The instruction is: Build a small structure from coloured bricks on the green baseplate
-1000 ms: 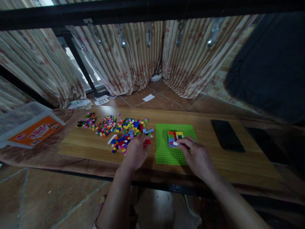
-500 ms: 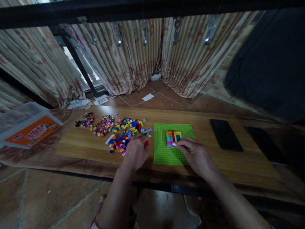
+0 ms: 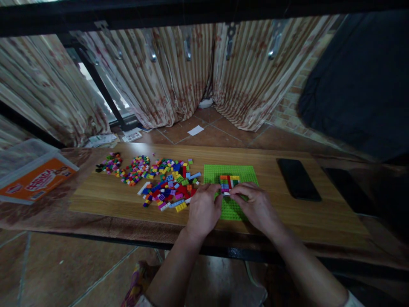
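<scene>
Brick build (image 3: 229, 182) is on the green baseplate (image 3: 246, 171), toward its middle, multicolored top with a red strip across it. Right hand (image 3: 258, 209) at the build's near edge: grip pinched down, thumb and forefinger together on the end of a small white brick (image 3: 226, 194). Left hand (image 3: 204, 211) at the build's left side, fingers curled; can't tell how far that grip is open or if it has anything. Loose bricks (image 3: 171, 185) spread just left of it on the table (image 3: 297, 221). Black phone (image 3: 298, 179) right of the baseplate.
</scene>
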Demonstrator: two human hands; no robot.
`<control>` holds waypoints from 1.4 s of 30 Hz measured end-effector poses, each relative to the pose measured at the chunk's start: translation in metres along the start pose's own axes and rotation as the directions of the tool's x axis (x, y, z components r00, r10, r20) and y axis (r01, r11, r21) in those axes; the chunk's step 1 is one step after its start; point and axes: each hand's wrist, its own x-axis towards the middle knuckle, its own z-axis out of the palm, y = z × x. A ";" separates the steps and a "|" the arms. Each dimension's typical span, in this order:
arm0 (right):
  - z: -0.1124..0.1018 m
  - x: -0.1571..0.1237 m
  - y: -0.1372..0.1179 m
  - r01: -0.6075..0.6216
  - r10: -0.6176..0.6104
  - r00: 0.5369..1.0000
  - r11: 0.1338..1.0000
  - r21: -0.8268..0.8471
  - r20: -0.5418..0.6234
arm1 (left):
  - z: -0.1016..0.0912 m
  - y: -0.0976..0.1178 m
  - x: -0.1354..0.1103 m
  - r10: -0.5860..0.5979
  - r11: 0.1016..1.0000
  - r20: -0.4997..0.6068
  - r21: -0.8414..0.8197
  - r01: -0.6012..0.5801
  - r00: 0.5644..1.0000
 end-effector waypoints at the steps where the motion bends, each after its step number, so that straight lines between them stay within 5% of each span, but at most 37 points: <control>1: 0.000 0.000 0.000 0.003 -0.003 1.000 1.000 0.000 0.004 | 0.001 0.000 0.001 -0.002 1.000 -0.003 0.001 0.002 1.000; 15: -0.004 0.003 0.011 -0.191 0.202 0.975 0.974 0.122 -0.088 | 0.016 0.003 0.009 -0.052 0.993 -0.043 -0.108 0.047 0.998; 21: -0.011 0.005 0.018 -0.391 0.428 0.882 0.899 0.199 -0.198 | 0.018 0.004 0.009 -0.103 0.983 -0.057 -0.157 0.093 0.993; 26: 0.000 0.004 0.016 -0.499 0.533 0.837 0.836 0.229 -0.124 | 0.021 0.005 0.011 -0.188 0.953 -0.088 -0.258 0.160 0.978; 32: 0.010 0.002 0.012 -0.512 0.536 0.835 0.839 0.185 -0.122 | 0.022 0.006 0.015 -0.307 0.886 -0.043 -0.379 0.269 0.951; 42: 0.015 0.003 0.017 -0.490 0.516 0.847 0.851 0.189 -0.130 | 0.030 0.004 0.018 -0.342 0.859 -0.051 -0.422 0.290 0.938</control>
